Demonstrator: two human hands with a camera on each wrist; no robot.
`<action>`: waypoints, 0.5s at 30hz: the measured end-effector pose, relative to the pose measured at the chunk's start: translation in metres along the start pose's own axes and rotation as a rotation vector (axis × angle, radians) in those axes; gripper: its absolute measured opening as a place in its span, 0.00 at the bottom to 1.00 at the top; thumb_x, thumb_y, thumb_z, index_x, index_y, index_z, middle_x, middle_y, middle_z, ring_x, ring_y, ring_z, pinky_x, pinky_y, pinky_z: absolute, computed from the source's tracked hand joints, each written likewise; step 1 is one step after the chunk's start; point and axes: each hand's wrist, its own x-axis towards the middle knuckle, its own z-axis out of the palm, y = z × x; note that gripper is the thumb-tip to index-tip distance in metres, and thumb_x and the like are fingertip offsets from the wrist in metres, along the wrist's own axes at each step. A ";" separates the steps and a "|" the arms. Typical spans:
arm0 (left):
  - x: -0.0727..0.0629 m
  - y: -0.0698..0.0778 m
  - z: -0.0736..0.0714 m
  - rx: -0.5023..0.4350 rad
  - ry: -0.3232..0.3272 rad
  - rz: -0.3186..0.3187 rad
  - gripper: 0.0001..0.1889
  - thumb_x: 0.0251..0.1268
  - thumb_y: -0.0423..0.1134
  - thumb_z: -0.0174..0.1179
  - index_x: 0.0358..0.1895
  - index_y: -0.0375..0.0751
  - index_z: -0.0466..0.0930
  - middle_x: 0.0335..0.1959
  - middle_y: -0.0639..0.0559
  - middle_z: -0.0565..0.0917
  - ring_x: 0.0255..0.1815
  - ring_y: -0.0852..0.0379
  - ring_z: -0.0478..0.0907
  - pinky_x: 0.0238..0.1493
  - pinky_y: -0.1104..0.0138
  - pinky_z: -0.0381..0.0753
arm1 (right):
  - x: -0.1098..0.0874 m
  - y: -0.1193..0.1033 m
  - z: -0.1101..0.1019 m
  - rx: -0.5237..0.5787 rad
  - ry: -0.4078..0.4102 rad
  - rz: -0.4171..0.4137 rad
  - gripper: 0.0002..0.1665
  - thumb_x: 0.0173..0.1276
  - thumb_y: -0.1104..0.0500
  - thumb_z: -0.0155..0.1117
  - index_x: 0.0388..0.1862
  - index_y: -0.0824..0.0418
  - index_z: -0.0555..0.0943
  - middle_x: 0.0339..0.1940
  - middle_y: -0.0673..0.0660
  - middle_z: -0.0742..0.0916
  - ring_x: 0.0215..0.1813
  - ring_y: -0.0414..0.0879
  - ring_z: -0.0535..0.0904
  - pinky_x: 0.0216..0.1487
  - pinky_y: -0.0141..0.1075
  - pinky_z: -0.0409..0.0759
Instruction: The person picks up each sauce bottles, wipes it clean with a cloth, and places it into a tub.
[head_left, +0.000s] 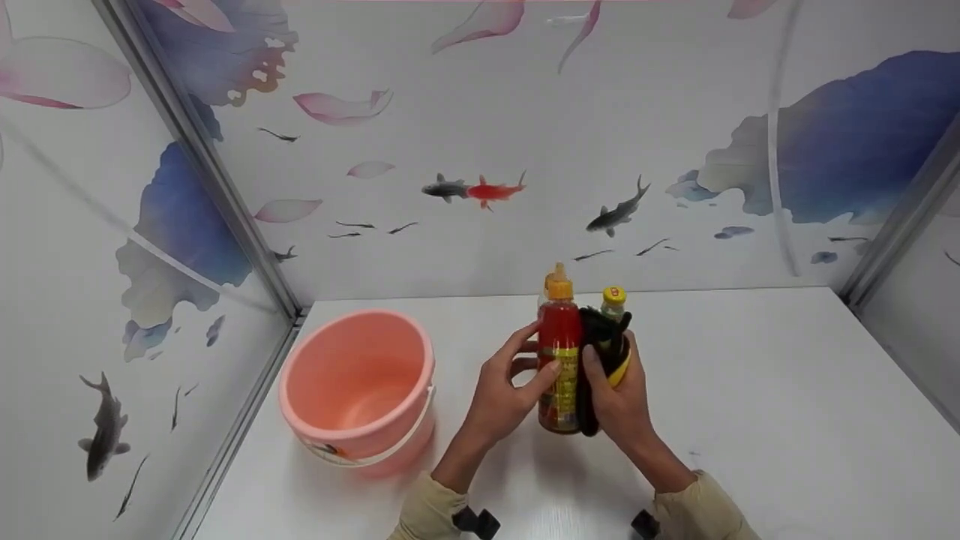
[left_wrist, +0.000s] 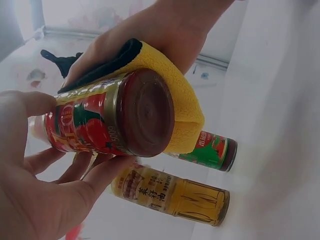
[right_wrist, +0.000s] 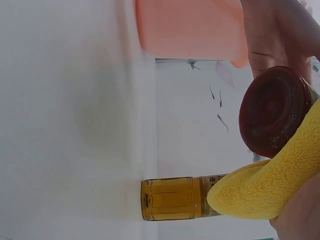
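- Left hand [head_left: 504,390] grips the red sauce bottle [head_left: 559,330], its thumb on one side and its fingers curled along the other.
- That bottle is held up off the table [head_left: 765,420], close to upright, between both hands; its dark base shows in both wrist views. It has an orange pointed cap and a label with yellow, red and green.
- Right hand [head_left: 622,397] clasps a cloth [left_wrist: 182,100], yellow on one face and black on the other, bunched against the bottle's side.
- Beyond the hands, an oil bottle [left_wrist: 200,202] with a yellow cap stands on the table, its contents golden.
- Near it stands a second sauce bottle [left_wrist: 212,151] with a green and red label, mostly hidden in the head view.
- To the left of the hands sits a pink bucket [head_left: 352,367], its white handle [head_left: 360,464] lowered against the near side.
- Beige sleeves [head_left: 431,510] cover both forearms.
- Behind the table, a white wall [head_left: 525,112] carries painted fish, petals and blue leaves.
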 end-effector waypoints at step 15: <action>-0.002 -0.004 0.002 0.099 -0.105 -0.050 0.40 0.71 0.56 0.71 0.84 0.60 0.66 0.66 0.57 0.84 0.63 0.59 0.83 0.64 0.63 0.86 | 0.003 -0.003 -0.004 -0.042 0.035 -0.009 0.24 0.84 0.64 0.60 0.74 0.60 0.68 0.61 0.53 0.84 0.58 0.51 0.86 0.58 0.35 0.89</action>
